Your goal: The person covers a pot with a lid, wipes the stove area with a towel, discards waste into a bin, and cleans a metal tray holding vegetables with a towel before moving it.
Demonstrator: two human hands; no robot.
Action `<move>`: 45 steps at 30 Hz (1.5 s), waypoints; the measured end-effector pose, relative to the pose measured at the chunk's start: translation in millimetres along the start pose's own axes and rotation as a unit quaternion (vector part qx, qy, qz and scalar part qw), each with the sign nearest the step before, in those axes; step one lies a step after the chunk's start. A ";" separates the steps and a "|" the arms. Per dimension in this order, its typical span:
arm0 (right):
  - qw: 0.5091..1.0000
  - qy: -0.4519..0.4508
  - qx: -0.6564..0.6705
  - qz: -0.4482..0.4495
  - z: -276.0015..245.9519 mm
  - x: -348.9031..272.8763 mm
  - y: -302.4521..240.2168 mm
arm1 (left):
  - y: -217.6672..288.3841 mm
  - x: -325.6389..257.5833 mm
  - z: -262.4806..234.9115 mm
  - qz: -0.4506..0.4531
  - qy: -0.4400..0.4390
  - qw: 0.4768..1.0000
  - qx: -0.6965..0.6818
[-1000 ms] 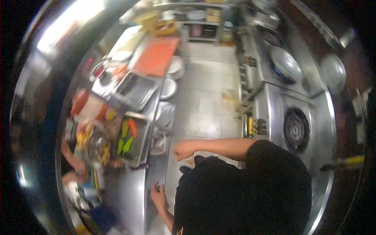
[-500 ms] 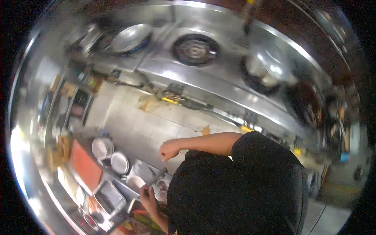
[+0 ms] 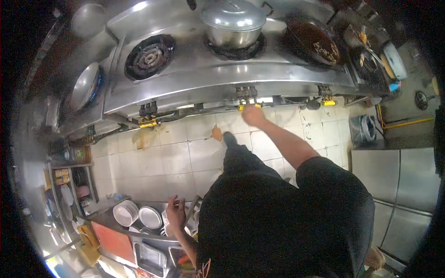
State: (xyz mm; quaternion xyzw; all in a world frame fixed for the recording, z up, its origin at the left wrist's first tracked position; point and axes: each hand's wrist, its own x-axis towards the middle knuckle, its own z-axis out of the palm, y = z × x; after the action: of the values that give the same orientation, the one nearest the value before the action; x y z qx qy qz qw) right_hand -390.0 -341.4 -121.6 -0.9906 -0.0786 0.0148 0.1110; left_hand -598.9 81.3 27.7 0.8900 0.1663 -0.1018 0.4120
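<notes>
My right hand (image 3: 252, 115) is a closed fist at the end of my outstretched arm. It overlaps a yellow gas valve (image 3: 241, 107) on the stove's front; whether it touches the valve or grips anything is hidden. Lower left, my left hand (image 3: 176, 212) has its fingers apart and nothing visible in it. White bowls and plates (image 3: 150, 217) lie close beside that hand. On the stove (image 3: 194, 78), a lidded metal pot (image 3: 233, 28) stands on the middle burner. A dark wok (image 3: 313, 42) with some food is to its right.
An uncovered burner (image 3: 149, 56) and a domed metal lid or pan (image 3: 85, 85) are at left. Below, the counter holds a red cutting board (image 3: 113, 241) and a metal tray (image 3: 150, 259). A bin (image 3: 363, 129) stands at right, past the tiled floor (image 3: 174, 157).
My view has swung toward the stove. My right fist has moved from above the floor to the stove's front valves. My left hand's fingers show more spread, still near the dishes.
</notes>
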 end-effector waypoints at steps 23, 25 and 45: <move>0.844 0.074 -0.137 0.514 -65.9 -186.1 315.4 | 222.5 250.0 310.4 -0.117 -0.296 0.947 -0.050; 0.835 0.075 -0.122 0.531 -60.7 -188.9 336.2 | 227.6 263.1 333.3 -0.156 -0.324 0.933 0.007; 0.815 0.071 0.128 0.560 -281.6 -285.6 286.7 | 225.6 279.1 367.3 0.040 -0.392 0.900 0.185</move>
State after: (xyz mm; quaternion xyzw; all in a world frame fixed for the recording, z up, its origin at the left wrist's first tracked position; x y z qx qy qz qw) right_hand -615.1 -724.2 92.6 -0.8385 0.5008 0.0138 0.2145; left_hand -271.6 -277.8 -138.3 0.8443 -0.0665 -0.4548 0.2756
